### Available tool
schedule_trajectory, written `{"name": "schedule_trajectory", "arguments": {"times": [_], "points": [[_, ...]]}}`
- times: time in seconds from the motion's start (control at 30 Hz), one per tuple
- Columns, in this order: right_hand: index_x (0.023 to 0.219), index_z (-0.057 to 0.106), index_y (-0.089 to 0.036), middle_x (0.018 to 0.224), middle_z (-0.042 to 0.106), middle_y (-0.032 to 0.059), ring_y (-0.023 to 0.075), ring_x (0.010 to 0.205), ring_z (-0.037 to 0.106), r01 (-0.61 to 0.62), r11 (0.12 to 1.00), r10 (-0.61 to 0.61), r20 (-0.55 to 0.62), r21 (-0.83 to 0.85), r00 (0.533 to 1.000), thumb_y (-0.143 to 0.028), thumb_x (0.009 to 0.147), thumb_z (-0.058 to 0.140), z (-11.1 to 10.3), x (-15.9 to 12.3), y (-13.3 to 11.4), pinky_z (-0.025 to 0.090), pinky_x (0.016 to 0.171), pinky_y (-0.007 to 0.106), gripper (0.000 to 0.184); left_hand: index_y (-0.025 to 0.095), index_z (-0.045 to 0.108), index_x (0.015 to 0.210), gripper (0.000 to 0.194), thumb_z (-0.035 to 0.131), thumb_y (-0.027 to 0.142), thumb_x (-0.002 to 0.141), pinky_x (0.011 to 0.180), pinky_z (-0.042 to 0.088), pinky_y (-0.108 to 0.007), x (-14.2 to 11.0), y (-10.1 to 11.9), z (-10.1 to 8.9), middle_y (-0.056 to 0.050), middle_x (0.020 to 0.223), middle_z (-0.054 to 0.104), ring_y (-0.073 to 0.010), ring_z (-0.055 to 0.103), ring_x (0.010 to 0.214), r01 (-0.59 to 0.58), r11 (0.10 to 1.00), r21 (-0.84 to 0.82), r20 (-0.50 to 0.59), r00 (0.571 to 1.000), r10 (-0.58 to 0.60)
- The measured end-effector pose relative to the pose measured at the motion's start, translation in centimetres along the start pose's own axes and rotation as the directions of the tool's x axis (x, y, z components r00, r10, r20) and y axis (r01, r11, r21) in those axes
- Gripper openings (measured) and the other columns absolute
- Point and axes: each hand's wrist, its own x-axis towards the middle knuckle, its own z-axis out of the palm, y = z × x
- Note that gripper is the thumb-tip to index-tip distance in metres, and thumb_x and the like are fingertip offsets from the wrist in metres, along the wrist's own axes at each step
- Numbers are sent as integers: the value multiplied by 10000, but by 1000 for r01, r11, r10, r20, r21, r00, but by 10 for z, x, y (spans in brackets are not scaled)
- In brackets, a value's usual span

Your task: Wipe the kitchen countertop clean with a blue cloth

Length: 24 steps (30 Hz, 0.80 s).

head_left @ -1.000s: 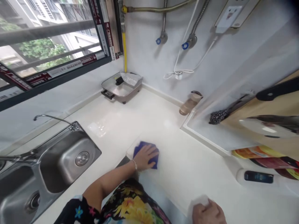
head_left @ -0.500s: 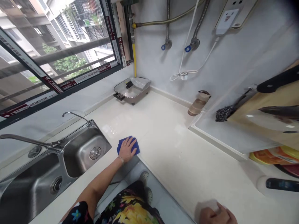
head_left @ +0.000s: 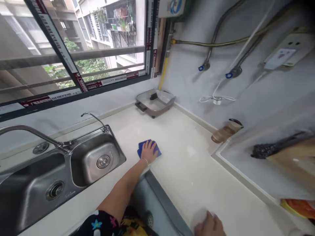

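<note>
Our left hand [head_left: 149,151] and the blue cloth [head_left: 140,150] are now closer to the pan [head_left: 155,105] than before. We press its slightly spread fingers over the cloth on the worktop [head_left: 177,157], the sink [head_left: 68,170] to their left. Whether our right hand [head_left: 209,225], fingers bent, grips anything, we cannot tell.

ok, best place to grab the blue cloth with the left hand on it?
Probably the exposed corner of the blue cloth, just past the thumb of the left hand, pinched from the picture's right, low over the countertop. The hand covers the middle, and the forearm crowds the near-left side. The cloth looks fairly flat, so lift the edge first.
</note>
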Motion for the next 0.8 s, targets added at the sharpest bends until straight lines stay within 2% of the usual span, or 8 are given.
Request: {"name": "schedule_trajectory", "arguments": {"times": [0.1,0.23,0.3,0.4,0.5,0.63,0.73,0.8], "points": [[1386,475,-132,1300,518,240,406,1225,489,183,967,-203,103,175,974,-312,889,445,29,38,-62,477,920,582,529,180,326,1542,669,504,375,926,1232,202,-591,-26,-14,-7,-143,1633,269,-316,180,1527,-125,982,-143,-35,992,121],[1443,403,-114,1464,397,229,363,1384,355,288,894,-363,181,343,914,-414,957,404,66,95,-157,412,1081,564,570,191,319,1540,644,471,238,916,1225,277,-571,-113,-56,-26,-129,1616,315,-276,185,1531,-235,950,-204,-103,971,218],[1480,380,-156,1539,341,193,373,1449,267,315,889,-408,264,332,874,-457,967,370,86,117,-203,336,1129,616,595,189,343,1526,636,451,169,899,1214,319,-561,-165,-81,-39,-125,1588,369,-263,223,1522,-182,965,-190,-129,979,159],[1515,363,-209,1588,305,148,401,1489,163,375,890,-451,387,258,804,-459,974,311,116,133,-258,230,1136,709,598,190,351,1521,623,428,136,905,1202,356,-546,-235,-116,-62,-119,1548,434,-252,254,1512,0,990,-144,-163,986,-24],[1509,393,-227,1590,308,156,435,1488,121,407,899,-438,386,162,812,-403,964,319,137,131,-288,199,1088,775,577,192,318,1540,632,425,137,920,1195,365,-540,-289,-145,-85,-123,1554,427,-257,268,1507,193,979,-71,-207,957,-203],[1517,383,-209,1581,313,197,468,1469,147,401,908,-420,298,123,857,-373,945,360,146,121,-297,205,1042,814,595,222,235,1571,649,415,159,951,1186,370,-541,-348,-175,-108,-115,1544,445,-254,301,1494,421,907,24,-314,864,-393],[1523,366,-167,1578,299,225,486,1461,157,461,879,-476,278,121,834,-365,938,368,151,123,-306,235,1020,814,618,226,198,1581,654,420,194,968,1172,376,-559,-382,-184,-112,-127,1525,467,-273,315,1488,541,838,73,-398,786,-473],[1508,388,-135,1564,310,243,488,1456,165,506,855,-517,281,114,809,-366,940,358,158,128,-321,252,1022,795,614,222,198,1582,650,422,213,972,1168,378,-554,-395,-183,-109,-132,1530,460,-279,309,1490,584,808,82,-420,755,-503]]}}
